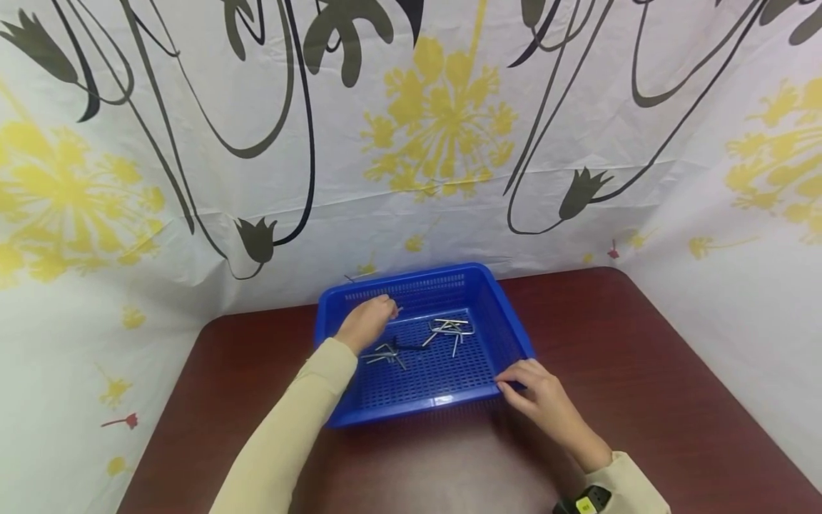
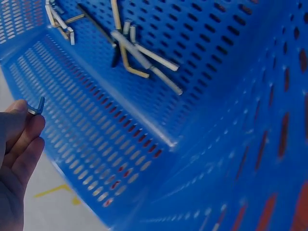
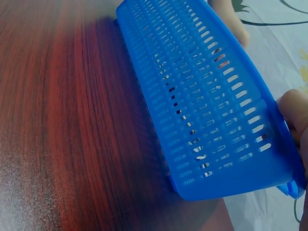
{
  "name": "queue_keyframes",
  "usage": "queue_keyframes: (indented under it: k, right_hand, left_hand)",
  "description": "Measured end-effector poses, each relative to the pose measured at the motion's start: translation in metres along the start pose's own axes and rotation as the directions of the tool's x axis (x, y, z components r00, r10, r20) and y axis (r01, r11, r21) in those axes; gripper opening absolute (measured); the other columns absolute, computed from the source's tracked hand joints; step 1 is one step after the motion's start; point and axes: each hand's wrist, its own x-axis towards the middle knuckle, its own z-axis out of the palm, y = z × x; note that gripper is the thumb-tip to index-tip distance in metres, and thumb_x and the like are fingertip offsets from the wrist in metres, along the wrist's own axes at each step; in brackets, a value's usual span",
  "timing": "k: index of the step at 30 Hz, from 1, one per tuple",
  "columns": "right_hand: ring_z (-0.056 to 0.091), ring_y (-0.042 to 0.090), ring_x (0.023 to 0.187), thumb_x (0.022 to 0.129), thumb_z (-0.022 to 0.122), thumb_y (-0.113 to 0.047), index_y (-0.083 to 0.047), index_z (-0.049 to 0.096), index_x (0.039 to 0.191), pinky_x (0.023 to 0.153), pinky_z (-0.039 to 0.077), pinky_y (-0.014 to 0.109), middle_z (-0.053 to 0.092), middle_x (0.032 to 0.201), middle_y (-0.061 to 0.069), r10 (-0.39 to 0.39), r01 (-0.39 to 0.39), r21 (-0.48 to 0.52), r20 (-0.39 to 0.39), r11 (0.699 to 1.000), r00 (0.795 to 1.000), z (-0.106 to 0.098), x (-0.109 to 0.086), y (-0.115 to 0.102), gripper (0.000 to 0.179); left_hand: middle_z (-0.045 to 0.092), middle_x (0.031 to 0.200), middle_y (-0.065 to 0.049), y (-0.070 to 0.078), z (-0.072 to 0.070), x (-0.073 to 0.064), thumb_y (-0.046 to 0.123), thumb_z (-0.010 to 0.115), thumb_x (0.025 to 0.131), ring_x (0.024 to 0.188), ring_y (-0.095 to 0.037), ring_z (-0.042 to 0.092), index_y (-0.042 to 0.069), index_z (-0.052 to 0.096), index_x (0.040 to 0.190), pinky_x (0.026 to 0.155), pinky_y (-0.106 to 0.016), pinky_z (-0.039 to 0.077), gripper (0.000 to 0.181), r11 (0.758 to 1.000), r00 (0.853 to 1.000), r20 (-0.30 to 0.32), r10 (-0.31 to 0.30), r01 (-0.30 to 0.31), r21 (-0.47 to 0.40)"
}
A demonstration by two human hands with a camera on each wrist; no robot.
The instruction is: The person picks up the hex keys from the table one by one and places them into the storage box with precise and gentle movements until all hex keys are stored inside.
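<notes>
A blue perforated plastic basket (image 1: pixel 411 408) stands on the table, with several L-shaped hex keys inside. My left hand (image 1: pixel 369 323) is over the basket's left part and pinches a small hex key (image 2: pixel 40 107) between thumb and fingers; its short bent end sticks out. Below that hand, silver and brass-toned hex keys (image 1: pixel 387 354) lie loosely crossed on the basket floor. A black hex key (image 1: pixel 412 348) lies toward the middle, and a second heap of hex keys (image 1: pixel 452 327) sits farther right. At the near right corner my right hand (image 1: pixel 539 396) grips the basket's rim.
The dark red wood-grain table (image 1: pixel 591 335) has rounded far corners. A white cloth (image 1: pixel 443 228) with yellow and dark plant prints hangs behind it and along both sides. A dark band with a yellow part (image 1: pixel 586 503) is on my right wrist.
</notes>
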Motion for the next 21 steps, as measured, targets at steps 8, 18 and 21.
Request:
queue_keyframes:
  k: [8,18,21]
  right_hand:
    - [0.053,0.01,0.083,0.075,0.069,-0.001,-0.01,0.069,0.086,0.06,0.049,0.02,0.062,0.084,-0.007,0.0,0.0,0.021,-0.002,1.0,1.0,0.001,-0.001,0.0,0.014]
    - [0.053,0.009,0.083,0.076,0.069,-0.001,-0.009,0.069,0.086,0.059,0.05,0.021,0.062,0.084,-0.008,0.006,-0.006,0.022,0.008,1.0,1.0,0.001,0.0,0.0,0.013]
    - [0.053,0.009,0.082,0.076,0.068,-0.001,-0.009,0.069,0.085,0.057,0.051,0.023,0.062,0.084,-0.008,0.003,-0.003,0.022,0.003,1.0,1.0,0.001,-0.001,0.001,0.012]
  left_hand:
    - [0.064,0.089,-0.007,-0.006,0.015,0.002,-0.009,0.061,0.08,0.084,-0.018,0.062,0.002,0.068,0.091,0.074,-0.025,0.05,0.017,0.997,0.998,0.055,-0.042,0.046,-0.061]
    - [0.063,0.086,-0.004,-0.005,0.035,0.004,0.0,0.063,0.083,0.083,-0.018,0.06,0.005,0.067,0.085,0.073,-0.028,0.05,0.007,0.986,0.982,0.176,-0.065,0.091,-0.143]
    - [0.063,0.084,-0.003,-0.003,0.039,0.005,0.001,0.062,0.083,0.08,-0.016,0.059,0.006,0.067,0.081,0.07,-0.029,0.05,0.007,0.982,0.976,0.21,-0.063,0.098,-0.162]
